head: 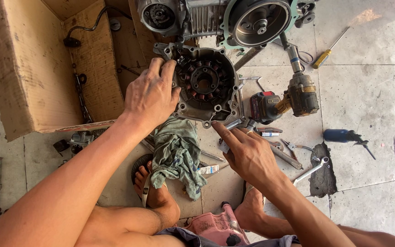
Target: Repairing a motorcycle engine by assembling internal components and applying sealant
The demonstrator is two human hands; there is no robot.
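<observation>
**Desk:** What is in hand here?

**Photographer:** At centre frame, a person seated low over a tiled floor works on a cast-metal engine cover with a ring of copper-wound coils inside. The left hand is closed over the cover's left rim, fingers curled on its edge. The right hand is partly open, forefinger stretched to the cover's lower edge; whether it pinches a small part, I cannot tell.

**Desk:** How would that cover handle?

**Photographer:** By the look of it, stiff and fairly heavy, probably oily and so slippery. The coils and their wiring seem the delicate part; the outer rim and bolt lugs look like the safe places to grip.

**Desk:** Containers?

**Photographer:** A cardboard box lies open on its side at upper left, holding a black cable with a plug and a few long metal parts. Just above the cover sits the engine block. A cordless impact driver lies right of centre, a yellow-handled screwdriver at upper right, and a grey-green rag just below the cover.
</observation>
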